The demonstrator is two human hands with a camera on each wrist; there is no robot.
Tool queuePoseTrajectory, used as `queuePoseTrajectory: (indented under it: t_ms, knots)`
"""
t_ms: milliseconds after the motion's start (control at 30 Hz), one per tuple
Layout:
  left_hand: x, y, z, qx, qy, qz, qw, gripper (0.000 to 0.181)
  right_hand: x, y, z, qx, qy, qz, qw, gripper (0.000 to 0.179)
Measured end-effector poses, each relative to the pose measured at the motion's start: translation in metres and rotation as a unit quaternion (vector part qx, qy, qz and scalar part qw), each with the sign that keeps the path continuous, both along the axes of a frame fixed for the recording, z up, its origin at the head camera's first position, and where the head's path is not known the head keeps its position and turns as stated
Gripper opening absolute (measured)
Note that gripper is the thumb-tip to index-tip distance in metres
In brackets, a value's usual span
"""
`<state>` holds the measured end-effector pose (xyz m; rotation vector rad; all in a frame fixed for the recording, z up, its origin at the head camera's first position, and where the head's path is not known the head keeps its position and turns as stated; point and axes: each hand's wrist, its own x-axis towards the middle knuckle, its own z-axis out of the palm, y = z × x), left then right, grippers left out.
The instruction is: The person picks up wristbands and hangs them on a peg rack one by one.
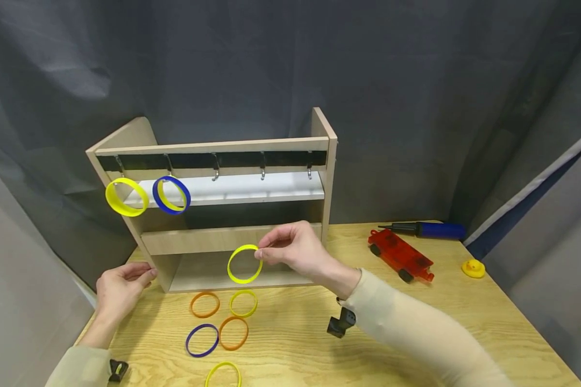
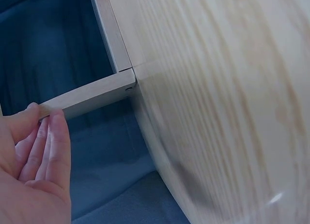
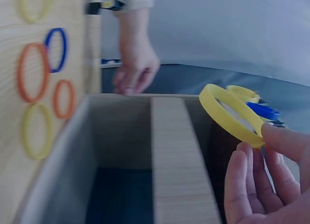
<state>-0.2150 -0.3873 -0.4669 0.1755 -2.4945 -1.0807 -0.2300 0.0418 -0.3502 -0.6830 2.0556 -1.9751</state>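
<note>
My right hand [image 1: 295, 250] pinches a yellow wristband [image 1: 231, 272] between thumb and fingers, holding it up in front of the lower part of a wooden rack [image 1: 232, 240]. In the right wrist view the same yellow band [image 3: 227, 115] stands tilted above the fingertips. My left hand [image 1: 121, 287] is at the rack's lower left side; in the left wrist view its thumb and fingers pinch the edge of a wooden board [image 2: 99, 92]. From the rack's two leftmost hooks hang a yellow band [image 1: 113, 201] and a blue band [image 1: 186, 196] with yellow showing inside it.
Before the rack lie orange bands [image 1: 192, 309] [image 1: 220, 336], a dark blue band [image 1: 189, 346] and yellow bands [image 1: 255, 306] [image 1: 210, 373]. At right are a red toy wagon [image 1: 402, 252], a blue-handled pump [image 1: 438, 230] and a yellow rubber duck [image 1: 473, 268]. Three more hooks [image 1: 215, 166] carry nothing.
</note>
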Motion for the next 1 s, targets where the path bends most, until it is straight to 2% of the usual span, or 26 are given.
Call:
queuePoseTrajectory:
  t_ms: [167, 367, 833, 1000]
  knots:
    - [0.000, 0.000, 0.001, 0.005, 0.000, 0.002, 1.0000, 0.026, -0.002, -0.005, 0.018, -0.068, 0.000, -0.016, 0.9976, 0.018]
    - [0.000, 0.001, 0.001, 0.008, 0.001, 0.005, 1.0000, 0.025, -0.003, -0.014, 0.035, -0.136, 0.007, -0.028, 0.9903, 0.023]
    - [0.000, 0.004, 0.001, 0.000, 0.004, 0.007, 1.0000, 0.024, -0.011, -0.045, 0.050, -0.245, -0.059, -0.079, 0.9644, 0.032]
    - [0.000, 0.004, 0.000, -0.004, 0.003, 0.010, 0.9999, 0.025, -0.014, -0.052, 0.052, -0.260, -0.058, -0.099, 0.9587, 0.033]
